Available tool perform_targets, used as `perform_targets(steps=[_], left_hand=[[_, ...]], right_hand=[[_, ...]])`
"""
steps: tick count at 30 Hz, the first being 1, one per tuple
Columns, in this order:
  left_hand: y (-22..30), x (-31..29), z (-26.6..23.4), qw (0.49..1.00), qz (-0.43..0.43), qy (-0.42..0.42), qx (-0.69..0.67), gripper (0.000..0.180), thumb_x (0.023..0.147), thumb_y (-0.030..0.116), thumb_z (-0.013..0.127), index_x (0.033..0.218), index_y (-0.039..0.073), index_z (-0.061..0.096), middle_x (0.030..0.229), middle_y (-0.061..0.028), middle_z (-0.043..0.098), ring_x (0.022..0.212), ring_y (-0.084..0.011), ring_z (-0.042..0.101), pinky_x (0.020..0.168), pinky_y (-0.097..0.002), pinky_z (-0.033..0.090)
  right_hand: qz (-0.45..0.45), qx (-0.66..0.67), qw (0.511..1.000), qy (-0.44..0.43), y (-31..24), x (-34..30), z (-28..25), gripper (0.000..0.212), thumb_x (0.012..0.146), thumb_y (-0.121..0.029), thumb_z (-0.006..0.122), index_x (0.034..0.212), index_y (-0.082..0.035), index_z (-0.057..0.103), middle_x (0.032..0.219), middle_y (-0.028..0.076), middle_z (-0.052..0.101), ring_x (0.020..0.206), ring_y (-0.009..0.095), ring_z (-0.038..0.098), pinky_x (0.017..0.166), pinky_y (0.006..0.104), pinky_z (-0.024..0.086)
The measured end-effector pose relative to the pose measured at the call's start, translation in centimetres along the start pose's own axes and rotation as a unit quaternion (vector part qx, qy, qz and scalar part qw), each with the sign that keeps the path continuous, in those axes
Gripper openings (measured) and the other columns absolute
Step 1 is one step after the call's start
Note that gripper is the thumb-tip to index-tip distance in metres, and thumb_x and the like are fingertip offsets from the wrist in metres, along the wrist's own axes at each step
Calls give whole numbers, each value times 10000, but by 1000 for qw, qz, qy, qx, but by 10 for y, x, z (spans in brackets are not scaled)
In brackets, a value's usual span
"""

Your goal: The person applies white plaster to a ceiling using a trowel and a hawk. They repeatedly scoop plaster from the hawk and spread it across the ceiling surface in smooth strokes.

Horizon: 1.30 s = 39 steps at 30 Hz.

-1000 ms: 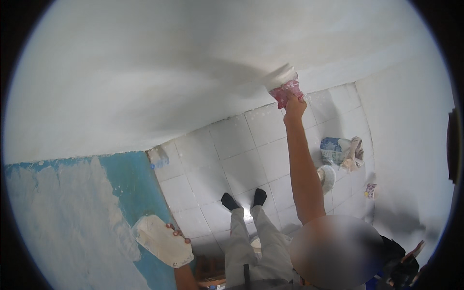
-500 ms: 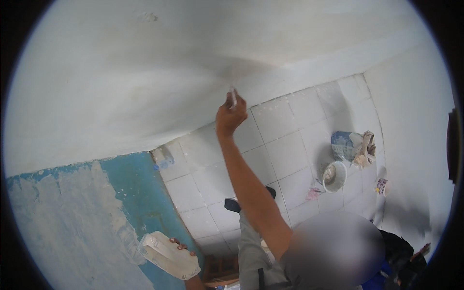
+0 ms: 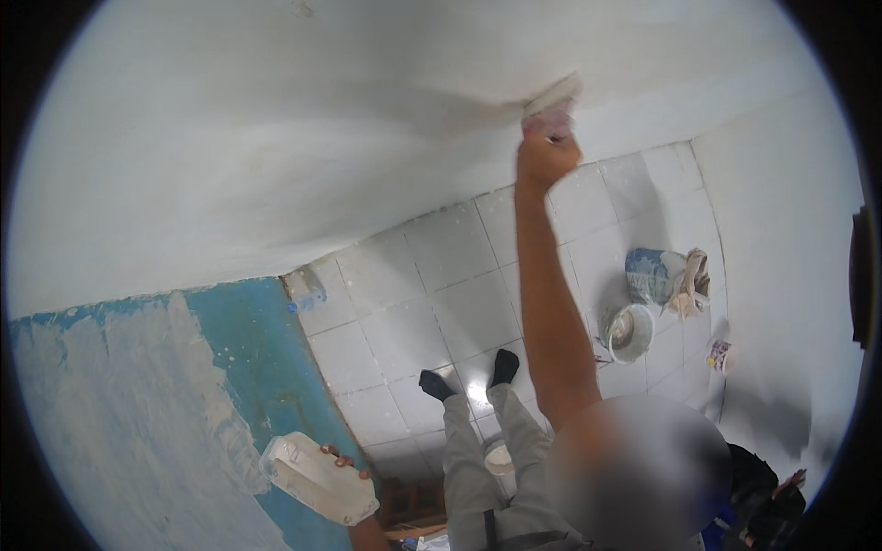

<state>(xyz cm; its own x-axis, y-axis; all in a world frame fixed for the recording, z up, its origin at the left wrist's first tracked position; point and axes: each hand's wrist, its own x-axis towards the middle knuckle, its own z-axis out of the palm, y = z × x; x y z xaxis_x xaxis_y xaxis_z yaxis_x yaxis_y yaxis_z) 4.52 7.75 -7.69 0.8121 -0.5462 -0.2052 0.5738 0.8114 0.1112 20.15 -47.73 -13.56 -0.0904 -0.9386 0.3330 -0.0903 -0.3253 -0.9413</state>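
Observation:
My right hand (image 3: 548, 158) reaches far ahead, fingers closed round a putty knife (image 3: 554, 95) with a wide pale blade, blurred by motion. Its blade lies at the white wall (image 3: 276, 165), above the floor's far edge. At lower left, my left hand (image 3: 342, 456) grips a white rectangular plastic tray (image 3: 317, 482) by its edge, fingers curled over the rim. Whitish paste smears the tray, which is tilted beside the blue wall (image 3: 248, 358) partly coated in white.
On the tiled floor (image 3: 386, 331) at right stand a round white bucket (image 3: 631, 333), a blue-and-white sack (image 3: 654, 275) and a small printed cup (image 3: 719, 354). A clear plastic bottle (image 3: 308, 292) lies in the far left corner. My feet (image 3: 470, 375) stand mid-floor.
My right hand has swept right and farther up along the wall with the putty knife, whose blade now shows. The left hand and tray have barely moved. Both my feet now show.

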Motion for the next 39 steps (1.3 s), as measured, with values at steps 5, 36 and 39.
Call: perform_targets(steps=[5, 36, 39], left_hand=[[0, -3, 10, 1000, -4, -6, 9, 674, 922, 448, 563, 1420, 103, 267, 1431, -79, 333, 1251, -312, 427, 882, -664, 343], [36, -1, 13, 999, -3, -44, 17, 723, 944, 527, 490, 1486, 120, 240, 1465, -125, 317, 1292, -338, 388, 953, -666, 316], [40, -3, 8, 999, -6, -33, 16, 742, 944, 566, 456, 1484, 106, 242, 1458, -135, 340, 1286, -339, 402, 959, -661, 316]], right_hand=[[-124, -199, 970, -68, -83, -88, 57, 444, 797, -109, 699, 1183, 79, 584, 809, 155, 668, 864, 321, 603, 780, 440, 495], [-94, -87, 992, -5, 12, -95, -15, 158, 889, -70, 584, 963, -49, 722, 856, 150, 697, 784, 305, 670, 710, 406, 511], [-64, -77, 993, 70, 8, 1, -45, 313, 847, -215, 711, 833, 95, 675, 711, 196, 675, 618, 249, 610, 614, 399, 474]])
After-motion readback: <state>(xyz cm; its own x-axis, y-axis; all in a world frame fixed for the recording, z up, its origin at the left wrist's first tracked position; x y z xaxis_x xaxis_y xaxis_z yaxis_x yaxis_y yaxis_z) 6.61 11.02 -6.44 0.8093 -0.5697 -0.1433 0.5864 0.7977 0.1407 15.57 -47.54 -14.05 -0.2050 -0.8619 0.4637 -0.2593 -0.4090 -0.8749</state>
